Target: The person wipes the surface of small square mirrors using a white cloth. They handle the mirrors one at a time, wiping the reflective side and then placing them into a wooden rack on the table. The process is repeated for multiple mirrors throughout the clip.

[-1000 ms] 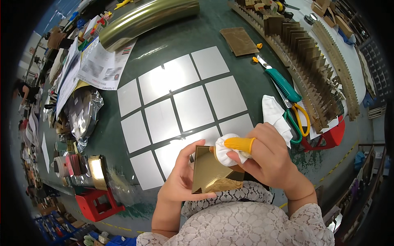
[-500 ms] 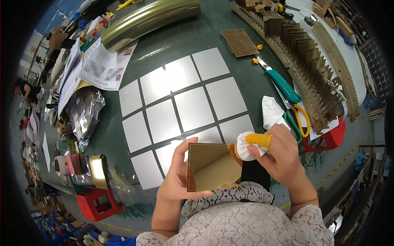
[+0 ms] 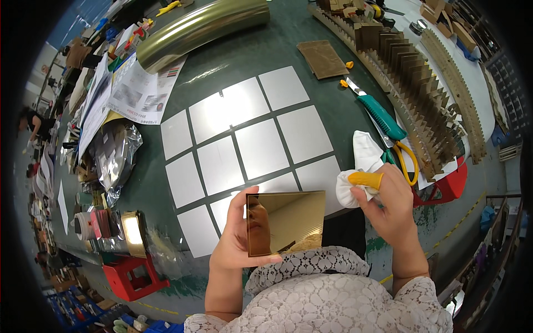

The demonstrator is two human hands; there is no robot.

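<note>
My left hand (image 3: pixel 229 244) grips a shiny gold mirror plate (image 3: pixel 302 219) by its left side, thumb at the top corner and fingers along the lower edge. The plate is tilted toward me and reflects part of me. My right hand (image 3: pixel 391 202) pinches a bunched white cloth (image 3: pixel 346 191), just right of the plate and apart from it. A yellow finger cot (image 3: pixel 365 179) covers one finger of that hand. Beyond my hands, several pale square sheets (image 3: pixel 262 145) lie in rows on the green table (image 3: pixel 216 72).
A utility knife (image 3: pixel 380 115) and yellow-handled scissors (image 3: pixel 408 161) lie at right by another white cloth (image 3: pixel 366 149). Behind them stands a notched rack (image 3: pixel 411 83) holding brown plates. A brown plate (image 3: pixel 323 58), a gold film roll (image 3: pixel 205 30), papers (image 3: pixel 136 94) and a red stool (image 3: pixel 132 276) surround the work area.
My right hand has moved right with the cloth, off the plate's right edge. The plate has turned slightly, and its reflection has changed.
</note>
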